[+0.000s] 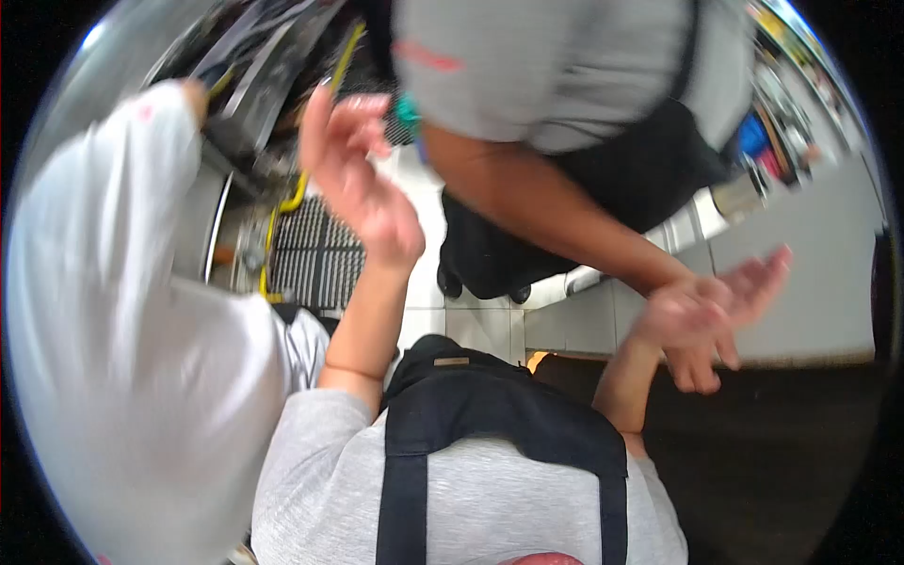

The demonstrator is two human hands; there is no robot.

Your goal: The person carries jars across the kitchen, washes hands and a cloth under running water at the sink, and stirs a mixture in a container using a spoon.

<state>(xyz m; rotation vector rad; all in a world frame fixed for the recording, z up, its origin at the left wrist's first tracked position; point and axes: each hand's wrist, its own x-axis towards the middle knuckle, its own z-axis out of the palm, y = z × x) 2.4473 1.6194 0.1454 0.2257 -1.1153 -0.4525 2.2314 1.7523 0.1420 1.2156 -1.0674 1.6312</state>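
My left hand (363, 184) is raised on the left side of the view, palm turned up, fingers apart, holding nothing. Over on the right, my right hand (687, 315) is stretched out and smeared by motion, with its fingers extended. A co-worker's forearm (556, 207) reaches across to it, and that person's hand (695, 365) overlaps mine at the wrist and palm. Whether the two hands touch I cannot tell. No object shows in either of my hands. My black apron (508, 414) covers my front.
A co-worker in a grey shirt (527, 66) and black apron stands close in front. Someone in a white top (151, 377) is close on my left. A yellow pipe (290, 200) runs by a dark grating (315, 250). At right are a grey counter (800, 254) and a dark surface (772, 452).
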